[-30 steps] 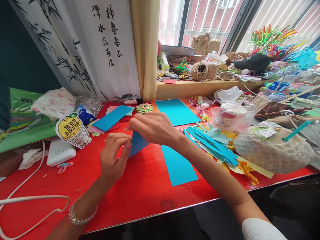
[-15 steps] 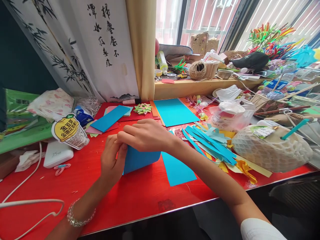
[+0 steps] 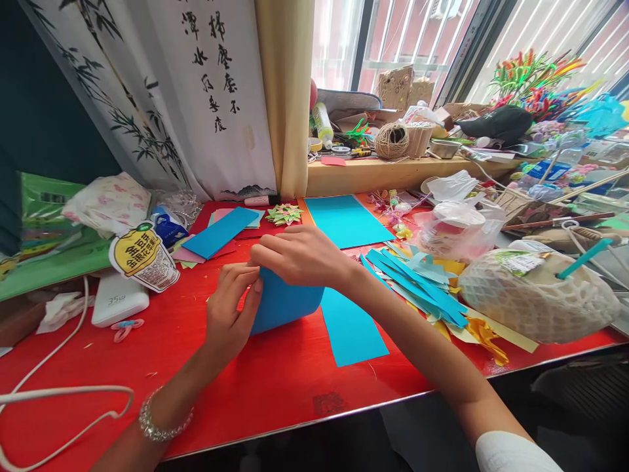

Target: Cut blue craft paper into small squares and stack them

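Observation:
A sheet of blue paper (image 3: 287, 298), bent over on itself, is held up above the red table. My left hand (image 3: 233, 298) pinches its upper left edge between thumb and fingers. Over its top edge lies my right hand (image 3: 297, 255), fingers curled round the paper near the left fingertips; its thumb is hidden. Just right of the held sheet, a flat blue paper strip (image 3: 354, 328) rests on the table. Behind my hands is a larger blue sheet (image 3: 348, 219) on top of orange paper. Folded blue paper (image 3: 222, 233) lies on coloured sheets at the back left.
Cut paper strips (image 3: 417, 282) are heaped on the right, beside a netted fruit (image 3: 535, 292) with a straw. A white power bank (image 3: 120, 298), a paper cup (image 3: 147, 257) and a white cable (image 3: 69, 392) are at left. A folded-paper flower (image 3: 285, 214) lies at the back.
The view has shifted slightly, so everything sits a little further right. My left fingers have loosened and spread slightly at the paper's edge, while both hands keep hold of the blue paper.

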A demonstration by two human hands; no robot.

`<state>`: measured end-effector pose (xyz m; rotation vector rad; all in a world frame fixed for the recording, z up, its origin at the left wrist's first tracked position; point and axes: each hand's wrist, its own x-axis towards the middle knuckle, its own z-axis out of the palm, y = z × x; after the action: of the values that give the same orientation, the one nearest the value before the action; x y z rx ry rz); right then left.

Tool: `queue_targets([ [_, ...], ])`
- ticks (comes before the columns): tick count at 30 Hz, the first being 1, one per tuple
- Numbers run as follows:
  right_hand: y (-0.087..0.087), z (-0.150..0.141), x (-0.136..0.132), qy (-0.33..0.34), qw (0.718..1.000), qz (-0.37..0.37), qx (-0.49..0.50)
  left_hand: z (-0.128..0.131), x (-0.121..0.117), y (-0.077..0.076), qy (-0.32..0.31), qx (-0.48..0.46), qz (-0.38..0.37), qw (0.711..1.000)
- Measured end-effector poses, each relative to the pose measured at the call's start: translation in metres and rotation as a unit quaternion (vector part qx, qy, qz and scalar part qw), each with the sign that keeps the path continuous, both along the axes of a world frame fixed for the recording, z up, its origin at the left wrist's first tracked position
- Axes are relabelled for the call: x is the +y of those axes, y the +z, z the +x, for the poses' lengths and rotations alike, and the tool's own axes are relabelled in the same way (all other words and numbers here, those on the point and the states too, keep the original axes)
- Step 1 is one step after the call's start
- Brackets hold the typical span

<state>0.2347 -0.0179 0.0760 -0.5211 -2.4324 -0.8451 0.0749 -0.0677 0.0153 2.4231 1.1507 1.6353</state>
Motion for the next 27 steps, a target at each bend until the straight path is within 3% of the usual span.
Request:
queue_targets([
  [12, 0.001, 0.005, 0.006, -0.01, 0.999, 0.051, 0.009, 0.002, 0.002, 0.002, -0.006, 0.001, 0.005, 1.0],
  [27, 0.006, 0.015, 0.01, -0.038, 0.997, 0.05, 0.034, 0.002, 0.002, -0.001, 0.0, 0.016, -0.027, 0.999],
])
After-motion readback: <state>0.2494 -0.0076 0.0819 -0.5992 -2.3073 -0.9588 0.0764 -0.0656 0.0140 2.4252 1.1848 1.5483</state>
